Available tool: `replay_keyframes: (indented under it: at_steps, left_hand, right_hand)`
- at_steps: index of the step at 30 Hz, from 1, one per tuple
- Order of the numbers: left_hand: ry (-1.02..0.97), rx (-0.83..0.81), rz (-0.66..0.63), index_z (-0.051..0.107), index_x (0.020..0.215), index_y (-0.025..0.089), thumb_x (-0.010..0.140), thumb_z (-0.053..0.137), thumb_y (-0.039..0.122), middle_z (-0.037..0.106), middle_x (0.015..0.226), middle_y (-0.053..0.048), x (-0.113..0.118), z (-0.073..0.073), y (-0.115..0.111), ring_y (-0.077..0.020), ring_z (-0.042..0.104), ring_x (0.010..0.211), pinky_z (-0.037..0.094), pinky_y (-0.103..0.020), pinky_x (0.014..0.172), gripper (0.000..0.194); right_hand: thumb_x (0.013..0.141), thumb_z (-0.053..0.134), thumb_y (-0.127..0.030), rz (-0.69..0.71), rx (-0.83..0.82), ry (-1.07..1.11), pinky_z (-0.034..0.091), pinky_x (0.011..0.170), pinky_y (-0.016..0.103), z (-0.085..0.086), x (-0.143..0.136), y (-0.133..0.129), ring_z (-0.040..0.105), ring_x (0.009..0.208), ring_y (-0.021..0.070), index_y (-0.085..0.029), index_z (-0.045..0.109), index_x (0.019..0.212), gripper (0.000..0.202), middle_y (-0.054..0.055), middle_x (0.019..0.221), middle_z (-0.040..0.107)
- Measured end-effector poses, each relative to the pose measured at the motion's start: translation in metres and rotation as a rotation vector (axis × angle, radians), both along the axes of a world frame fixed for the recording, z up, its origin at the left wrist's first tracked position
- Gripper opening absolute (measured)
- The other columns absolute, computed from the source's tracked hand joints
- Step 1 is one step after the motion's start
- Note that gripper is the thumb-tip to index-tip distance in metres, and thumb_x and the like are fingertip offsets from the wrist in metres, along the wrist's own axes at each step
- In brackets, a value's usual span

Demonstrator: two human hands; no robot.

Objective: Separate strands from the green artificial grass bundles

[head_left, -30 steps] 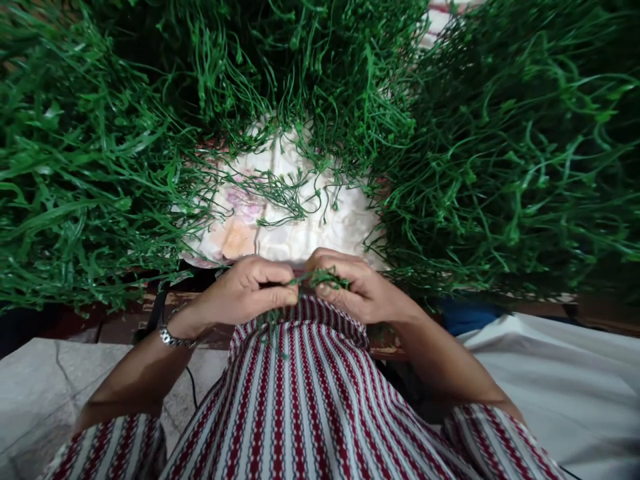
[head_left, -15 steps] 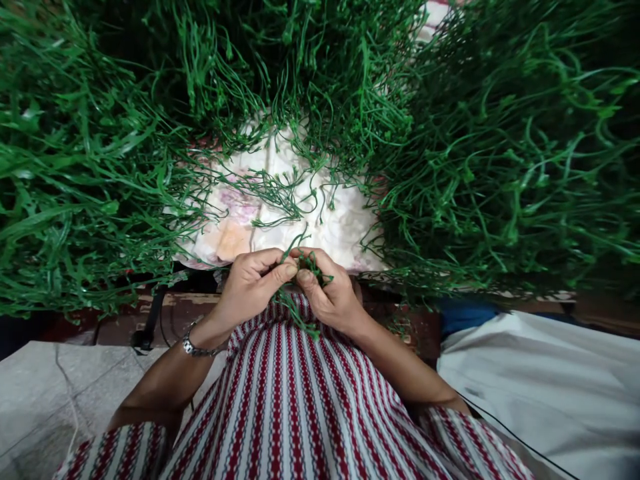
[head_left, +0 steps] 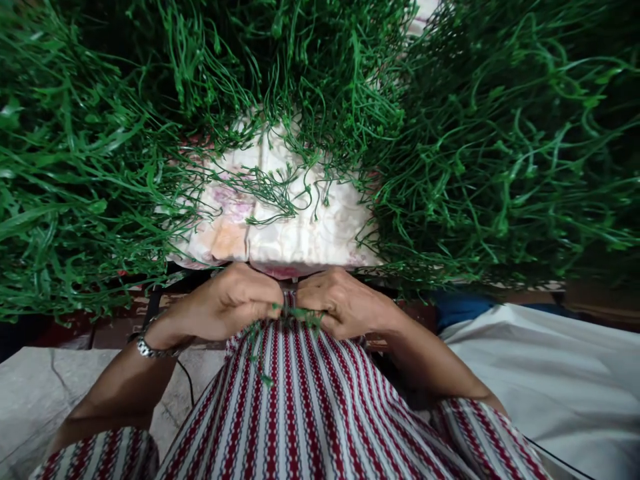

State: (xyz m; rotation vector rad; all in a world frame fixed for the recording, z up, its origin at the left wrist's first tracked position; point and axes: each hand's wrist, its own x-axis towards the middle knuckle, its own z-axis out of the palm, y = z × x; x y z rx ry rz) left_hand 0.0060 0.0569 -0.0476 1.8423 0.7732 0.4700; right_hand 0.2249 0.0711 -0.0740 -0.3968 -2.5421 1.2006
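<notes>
Pinching a small bunch of green stems (head_left: 293, 315) between curled fingers (head_left: 260, 308), the left hand (head_left: 227, 303) and right hand (head_left: 345, 303) met just above a striped shirt (head_left: 310, 407), with heaps of green stems (head_left: 475, 147) around a pale cloth (head_left: 290, 233) beyond.

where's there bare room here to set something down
The patterned cloth between the green strand heaps is mostly bare near its front edge. The white sheet and stone slab are bare too. The hands crowd the middle.
</notes>
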Motion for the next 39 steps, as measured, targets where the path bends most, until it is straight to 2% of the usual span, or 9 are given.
replay_keyframes:
  at_steps: [4, 6, 11, 15, 20, 26, 30, 33, 39]
  left_hand:
    - [-0.086, -0.174, 0.577, 0.058, 0.065, 0.013, 0.082, 0.056, 0.029, 0.048, 0.055, 0.003, 0.006, -0.012, 0.001, -0.0066, 0.038, 0.051, 0.027, -0.019, 0.046, 0.023]
    - [-0.159, -0.197, 0.68, 0.059, 0.067, 0.013, 0.079, 0.059, 0.031, 0.049, 0.057, 0.002, 0.015, -0.019, 0.001, -0.0066, 0.039, 0.053, 0.03, -0.018, 0.048, 0.022]
    - [-0.222, -0.172, 0.774, 0.06, 0.065, 0.013, 0.077, 0.061, 0.028, 0.051, 0.054, 0.003, 0.034, -0.025, 0.004, -0.0061, 0.043, 0.05, 0.034, -0.016, 0.046, 0.019]
    - [-0.317, -0.218, 0.828, 0.062, 0.069, 0.014, 0.076, 0.064, 0.03, 0.052, 0.053, 0.004, 0.036, -0.028, 0.005, -0.0048, 0.042, 0.043, 0.033, -0.015, 0.04, 0.017]
    - [-0.383, -0.286, 0.8, 0.059, 0.07, 0.015, 0.075, 0.065, 0.032, 0.047, 0.051, 0.005, 0.034, -0.033, 0.006, -0.0039, 0.039, 0.039, 0.029, -0.014, 0.035, 0.018]
    - [-0.461, -0.31, 0.694, 0.057, 0.072, 0.016, 0.078, 0.061, 0.033, 0.045, 0.056, 0.004, 0.04, -0.032, 0.006, -0.004, 0.04, 0.046, 0.032, -0.013, 0.04, 0.019]
    - [-0.431, -0.264, 0.688, 0.06, 0.077, 0.016, 0.078, 0.062, 0.031, 0.05, 0.058, 0.004, 0.041, -0.032, 0.005, -0.0038, 0.043, 0.044, 0.035, -0.012, 0.039, 0.016]
    - [-0.459, -0.242, 0.73, 0.059, 0.073, 0.016, 0.076, 0.064, 0.028, 0.052, 0.058, 0.004, 0.044, -0.033, 0.005, -0.0034, 0.043, 0.042, 0.035, -0.013, 0.038, 0.014]
    - [-0.542, -0.295, 0.892, 0.056, 0.067, 0.016, 0.074, 0.066, 0.027, 0.052, 0.058, 0.004, 0.055, -0.032, 0.006, -0.0042, 0.044, 0.043, 0.038, -0.014, 0.04, 0.017]
  right_hand:
    - [0.088, 0.043, -0.018, -0.275, -0.1, 0.035, 0.036, 0.063, 0.021, 0.008, 0.0, 0.002, 0.047, 0.066, 0.0094, -0.013, 0.054, 0.076, 0.017, 0.002, 0.071, 0.055]
    - [0.089, 0.042, -0.021, -0.44, -0.121, 0.058, 0.036, 0.062, 0.021, 0.01, -0.005, 0.001, 0.047, 0.065, 0.0092, -0.013, 0.054, 0.076, 0.019, 0.003, 0.071, 0.055]
    - [0.086, 0.05, -0.034, -0.619, -0.231, 0.1, 0.032, 0.055, 0.019, 0.005, -0.021, -0.001, 0.041, 0.059, 0.0071, -0.015, 0.051, 0.078, 0.021, -0.003, 0.064, 0.045]
    - [0.08, 0.058, -0.033, -0.723, -0.13, 0.096, 0.033, 0.054, 0.019, -0.002, -0.029, -0.006, 0.04, 0.057, 0.0065, -0.016, 0.051, 0.085, 0.019, -0.005, 0.065, 0.045]
    - [0.082, 0.056, -0.024, -0.789, 0.046, 0.194, 0.045, 0.066, 0.021, -0.012, -0.032, -0.013, 0.054, 0.07, 0.0091, -0.015, 0.047, 0.109, 0.03, 0.003, 0.09, 0.059]
    - [0.086, 0.048, -0.019, -0.66, 0.128, 0.255, 0.046, 0.091, 0.028, -0.017, -0.03, -0.012, 0.053, 0.11, 0.0171, -0.011, 0.033, 0.13, 0.047, 0.014, 0.124, 0.052]
    - [0.086, 0.045, -0.017, -0.702, 0.152, 0.228, 0.048, 0.074, 0.026, -0.022, -0.028, -0.015, 0.058, 0.086, 0.0147, -0.013, 0.047, 0.112, 0.026, 0.009, 0.096, 0.061]
    - [0.083, 0.044, -0.012, -0.745, 0.246, 0.156, 0.043, 0.06, 0.024, -0.027, -0.026, -0.018, 0.052, 0.066, 0.0129, -0.015, 0.052, 0.086, 0.009, 0.004, 0.072, 0.055]
    - [0.078, 0.044, -0.006, -0.731, 0.267, 0.179, 0.038, 0.057, 0.024, -0.025, -0.024, -0.016, 0.047, 0.062, 0.0124, -0.016, 0.049, 0.077, 0.011, 0.003, 0.068, 0.05]
